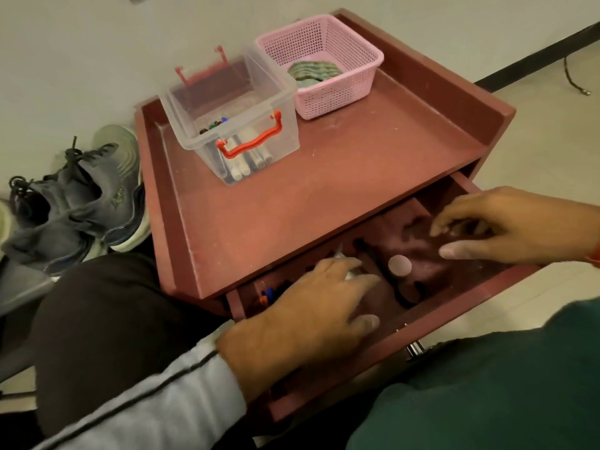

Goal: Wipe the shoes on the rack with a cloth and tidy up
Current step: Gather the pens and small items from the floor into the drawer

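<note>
Both your hands are in the open drawer (438,323): left hand (311,323) spread over something pale, right hand (506,225) loosely spread, holding nothing. Lift clutter aside rather than stirring it. The grey shoes (74,203) wait left of the cabinet; a folded cloth (313,73) lies in the pink basket (337,92).

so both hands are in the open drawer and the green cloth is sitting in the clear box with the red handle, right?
Not quite. The head view shows the green cloth in the pink basket, not the clear box. Both the left hand and right hand are over the open drawer.
</note>
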